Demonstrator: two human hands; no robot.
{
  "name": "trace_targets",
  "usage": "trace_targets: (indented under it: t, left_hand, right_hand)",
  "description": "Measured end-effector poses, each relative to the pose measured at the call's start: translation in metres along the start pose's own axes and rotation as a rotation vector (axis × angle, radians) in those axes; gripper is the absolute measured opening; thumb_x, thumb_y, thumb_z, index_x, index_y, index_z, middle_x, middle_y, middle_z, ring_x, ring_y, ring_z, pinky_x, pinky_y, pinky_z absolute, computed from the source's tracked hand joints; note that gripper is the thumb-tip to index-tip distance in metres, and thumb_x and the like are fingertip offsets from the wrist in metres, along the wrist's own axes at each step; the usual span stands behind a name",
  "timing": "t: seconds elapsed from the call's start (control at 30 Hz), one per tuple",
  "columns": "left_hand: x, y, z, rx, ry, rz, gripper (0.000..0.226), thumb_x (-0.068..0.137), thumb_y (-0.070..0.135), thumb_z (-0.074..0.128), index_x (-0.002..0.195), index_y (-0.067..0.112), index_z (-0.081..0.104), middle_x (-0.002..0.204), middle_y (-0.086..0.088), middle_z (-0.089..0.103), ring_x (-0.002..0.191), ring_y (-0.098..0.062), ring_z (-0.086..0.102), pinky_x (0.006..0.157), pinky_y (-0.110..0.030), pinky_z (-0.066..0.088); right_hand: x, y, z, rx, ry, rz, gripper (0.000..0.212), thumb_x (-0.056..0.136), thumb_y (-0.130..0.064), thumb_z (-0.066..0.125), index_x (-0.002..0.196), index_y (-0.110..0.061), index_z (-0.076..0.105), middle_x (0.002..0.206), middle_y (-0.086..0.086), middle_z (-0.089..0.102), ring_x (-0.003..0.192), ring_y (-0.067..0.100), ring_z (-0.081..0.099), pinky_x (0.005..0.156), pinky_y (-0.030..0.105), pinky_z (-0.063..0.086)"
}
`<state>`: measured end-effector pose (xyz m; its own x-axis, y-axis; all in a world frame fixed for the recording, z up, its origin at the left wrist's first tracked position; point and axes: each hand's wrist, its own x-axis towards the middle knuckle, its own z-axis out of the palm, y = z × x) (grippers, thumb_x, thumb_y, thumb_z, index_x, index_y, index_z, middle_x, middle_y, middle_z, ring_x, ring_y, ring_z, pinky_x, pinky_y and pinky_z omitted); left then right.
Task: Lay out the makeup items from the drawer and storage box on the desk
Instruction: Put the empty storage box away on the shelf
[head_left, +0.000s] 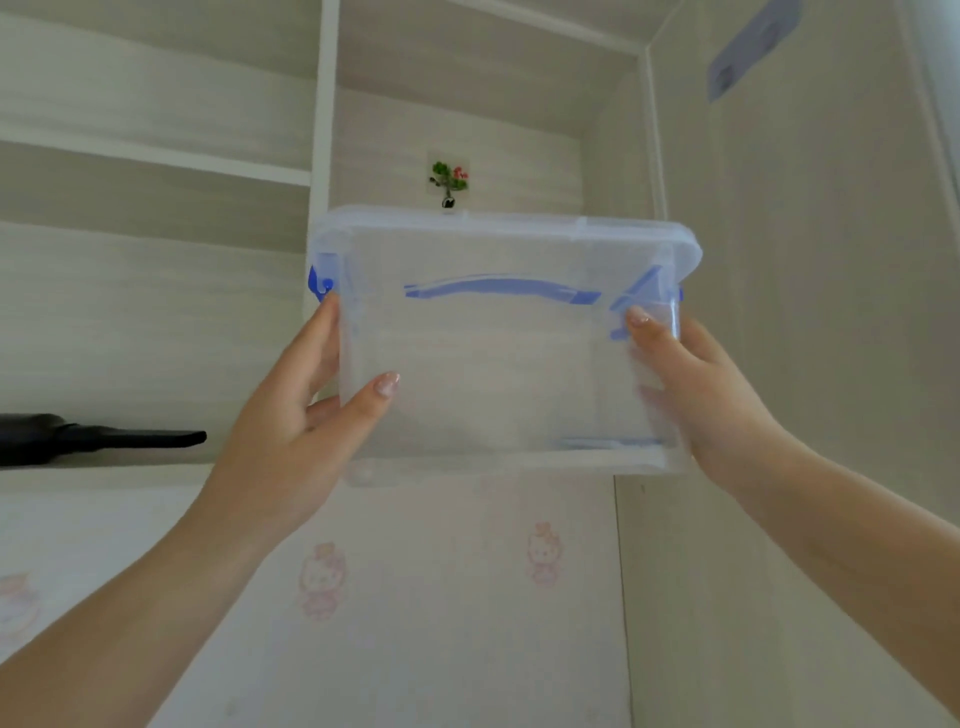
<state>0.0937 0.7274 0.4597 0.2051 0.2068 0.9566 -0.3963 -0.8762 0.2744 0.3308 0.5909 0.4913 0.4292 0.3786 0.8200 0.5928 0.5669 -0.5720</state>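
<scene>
A clear plastic storage box with a lid, a blue carry handle and blue side clips is held up in front of a shelf unit. My left hand grips its left side, thumb across the front face. My right hand grips its right side, fingers wrapped around the wall. The box looks see-through, and I can make out no items inside. Its bottom edge is level with a white shelf board. The desk and the drawer are out of view.
A black flat object lies on the shelf to the left. A small plant sticker is on the back wall above the box. More white shelves rise at upper left. A side panel stands close on the right.
</scene>
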Motion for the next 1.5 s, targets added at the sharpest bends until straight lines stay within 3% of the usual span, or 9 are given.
trace_targets:
  t: [0.1,0.17,0.3,0.4,0.67,0.83,1.03,1.3,1.5]
  left_hand:
    - [0.015,-0.014,0.008,-0.002,-0.02,-0.024,0.065,0.086,0.019,0.061,0.14,0.04,0.032,0.127,0.036,0.052,0.12,0.016,0.044,0.081,0.001,0.039]
    - [0.021,-0.023,0.016,0.02,0.006,-0.038,0.062,0.09,0.008,0.053,0.137,0.04,0.027,0.112,0.05,0.048,0.108,0.029,0.042,0.076,0.006,0.036]
    - [0.036,-0.037,0.027,0.042,0.069,-0.05,0.061,0.093,0.009,0.048,0.146,0.025,0.021,0.118,0.044,0.037,0.104,0.035,0.037,0.079,0.009,0.032]
    - [0.048,-0.042,0.028,0.065,0.073,-0.023,0.059,0.095,0.006,0.045,0.145,0.024,0.019,0.119,0.041,0.037,0.105,0.034,0.038,0.082,0.008,0.031]
    - [0.059,-0.074,0.034,0.196,0.036,0.003,0.054,0.096,0.003,0.041,0.132,0.038,0.023,0.113,0.055,0.039,0.113,0.031,0.035,0.087,0.007,0.028]
    - [0.058,-0.103,0.025,0.259,-0.014,-0.048,0.06,0.096,0.011,0.046,0.148,0.027,0.021,0.139,0.034,0.037,0.13,0.014,0.033,0.101,-0.002,0.027]
    - [0.061,-0.139,0.014,0.303,0.023,-0.182,0.074,0.08,0.033,0.053,0.147,0.028,0.023,0.148,0.015,0.037,0.137,-0.002,0.033,0.117,-0.042,0.024]
    - [0.067,-0.16,0.013,0.39,0.093,-0.272,0.073,0.078,0.031,0.05,0.145,0.036,0.022,0.145,0.017,0.041,0.134,-0.003,0.038,0.115,-0.041,0.027]
    - [0.058,-0.153,0.02,0.422,0.134,-0.251,0.072,0.084,0.034,0.049,0.147,0.036,0.015,0.15,0.02,0.031,0.138,0.0,0.029,0.116,-0.04,0.024]
  right_hand:
    - [0.023,0.02,0.001,-0.046,-0.005,0.018,0.049,0.076,-0.065,0.053,0.119,-0.042,0.054,0.108,-0.023,0.063,0.101,-0.003,0.059,0.092,0.033,0.046]
    - [0.034,0.034,0.005,-0.081,-0.024,0.045,0.061,0.068,-0.075,0.049,0.121,-0.044,0.051,0.115,-0.021,0.062,0.109,0.004,0.057,0.096,0.038,0.046]
    - [0.055,0.054,0.011,-0.033,-0.041,0.065,0.046,0.084,-0.063,0.047,0.123,-0.039,0.053,0.118,-0.017,0.06,0.111,0.002,0.056,0.095,0.034,0.046]
    - [0.07,0.053,0.011,0.015,-0.032,0.031,0.029,0.09,-0.052,0.047,0.112,-0.036,0.057,0.098,-0.022,0.063,0.081,-0.016,0.059,0.078,0.022,0.046]
    - [0.099,0.093,0.024,-0.031,-0.059,0.022,0.041,0.087,-0.059,0.047,0.118,-0.033,0.054,0.108,-0.017,0.061,0.101,0.0,0.055,0.102,0.042,0.043]
    - [0.108,0.113,0.039,-0.032,-0.091,0.02,0.06,0.075,-0.069,0.05,0.124,-0.035,0.051,0.121,-0.013,0.06,0.113,0.01,0.055,0.103,0.044,0.042]
    - [0.115,0.138,0.056,-0.098,-0.123,-0.002,0.044,0.089,-0.05,0.051,0.127,-0.028,0.047,0.112,-0.015,0.055,0.105,0.007,0.051,0.085,0.024,0.035]
    - [0.119,0.157,0.072,-0.024,-0.15,-0.01,0.056,0.09,-0.048,0.051,0.141,-0.028,0.035,0.138,-0.012,0.048,0.126,0.01,0.045,0.093,0.023,0.031]
    - [0.11,0.154,0.074,0.004,-0.097,-0.075,0.057,0.091,-0.043,0.051,0.143,-0.029,0.03,0.127,-0.018,0.042,0.115,-0.002,0.038,0.092,0.015,0.028]
